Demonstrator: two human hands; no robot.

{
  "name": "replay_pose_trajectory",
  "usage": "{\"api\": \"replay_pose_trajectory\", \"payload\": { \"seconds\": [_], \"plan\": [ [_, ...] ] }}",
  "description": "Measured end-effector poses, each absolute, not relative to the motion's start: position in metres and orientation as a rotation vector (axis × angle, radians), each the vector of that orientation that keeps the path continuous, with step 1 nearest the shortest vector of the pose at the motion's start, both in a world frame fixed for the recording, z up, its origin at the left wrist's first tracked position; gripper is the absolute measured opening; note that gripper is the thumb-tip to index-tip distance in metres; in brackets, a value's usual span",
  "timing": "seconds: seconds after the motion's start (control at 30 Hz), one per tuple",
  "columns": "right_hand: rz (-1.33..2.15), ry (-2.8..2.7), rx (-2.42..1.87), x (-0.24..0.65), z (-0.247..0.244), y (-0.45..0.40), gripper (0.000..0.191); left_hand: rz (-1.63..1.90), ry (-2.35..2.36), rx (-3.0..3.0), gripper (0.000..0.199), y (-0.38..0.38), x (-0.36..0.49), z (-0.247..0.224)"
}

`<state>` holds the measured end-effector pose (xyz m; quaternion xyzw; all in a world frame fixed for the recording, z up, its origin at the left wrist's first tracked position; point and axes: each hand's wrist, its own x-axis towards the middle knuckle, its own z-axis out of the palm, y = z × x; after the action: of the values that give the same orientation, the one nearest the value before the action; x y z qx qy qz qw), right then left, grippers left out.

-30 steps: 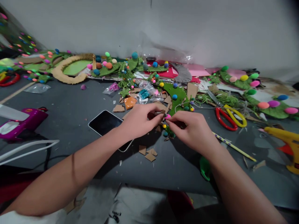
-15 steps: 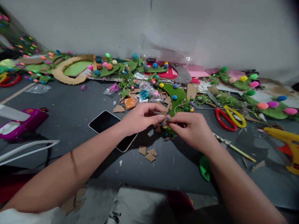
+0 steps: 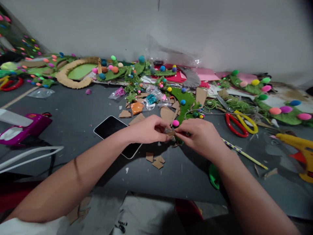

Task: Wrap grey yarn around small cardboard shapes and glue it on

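Between both hands is a small grey-brown piece (image 3: 170, 132), its shape partly hidden by fingers. My left hand (image 3: 153, 129) pinches its left side with thumb and fingers. My right hand (image 3: 199, 132) has its fingertips closed at the piece's right end. A bright pink pom-pom (image 3: 175, 123) shows just above the fingertips. Behind them lies a green felt crescent (image 3: 186, 101) with coloured balls along its edge. A phone (image 3: 110, 126) lies partly under my left wrist. Cardboard scraps (image 3: 157, 163) rest on the table in front of the hands.
Red and yellow scissors (image 3: 236, 125) and a yellow glue gun (image 3: 297, 143) lie on the right, with a dotted stick (image 3: 244, 154) nearer. At left is a purple glue gun (image 3: 36, 127) beside a white cable (image 3: 31, 156). Decorated green felt shapes (image 3: 117, 73) line the wall.
Both hands have shifted slightly, my left hand lower. The held piece has turned and sits lower, and the pink pom-pom and cardboard behind it show more fully.
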<state>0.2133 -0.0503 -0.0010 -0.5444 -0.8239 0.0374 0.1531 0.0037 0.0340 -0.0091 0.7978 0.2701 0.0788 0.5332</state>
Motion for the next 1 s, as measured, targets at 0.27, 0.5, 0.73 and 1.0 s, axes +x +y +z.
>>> {"api": "replay_pose_trajectory", "payload": {
  "seconds": [0.27, 0.5, 0.73, 1.0],
  "plan": [
    [0.364, -2.268, -1.564, 0.215, 0.004, -0.053, 0.012, 0.423, 0.853, 1.926, 0.024, 0.028, 0.01, -0.01],
    [0.318, -2.36, -1.393, 0.217, 0.008, -0.052, 0.02, 0.434, 0.832, 2.194, 0.022, 0.025, 0.009, -0.007],
    [0.235, -2.313, -1.2, 0.221, 0.004, -0.049, 0.016, 0.345, 0.667, 2.116, 0.024, 0.023, 0.01, -0.006],
    [0.392, -2.227, -1.201, 0.221, 0.006, -0.049, 0.01, 0.218, 0.587, 2.122, 0.024, 0.028, 0.004, -0.001]
  ]
}}
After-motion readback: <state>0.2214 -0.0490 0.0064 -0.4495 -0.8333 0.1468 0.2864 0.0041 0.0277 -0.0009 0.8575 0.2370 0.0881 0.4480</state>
